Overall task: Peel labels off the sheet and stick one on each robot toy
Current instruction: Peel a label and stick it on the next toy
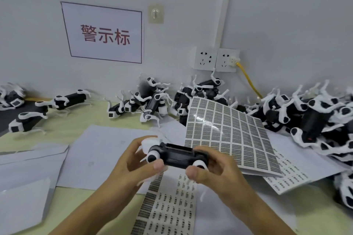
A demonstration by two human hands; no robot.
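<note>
Both hands hold one black-and-white robot toy (176, 153) belly-up just above the table, near the centre. My left hand (138, 160) grips its head end, thumb on the body's edge. My right hand (214, 168) grips the tail end. A full label sheet (227, 131) lies tilted to the right, propped on the toys behind it. A narrower, partly peeled label sheet (170, 210) lies flat under my hands. I cannot tell whether a label is on the held toy.
Piles of robot toys fill the right side (309, 116) and the back by the wall (152, 99); a few stand at the left (30, 120). White backing papers (99, 149) cover the table. Wall sockets (215, 59) with a yellow cable (248, 80) sit behind.
</note>
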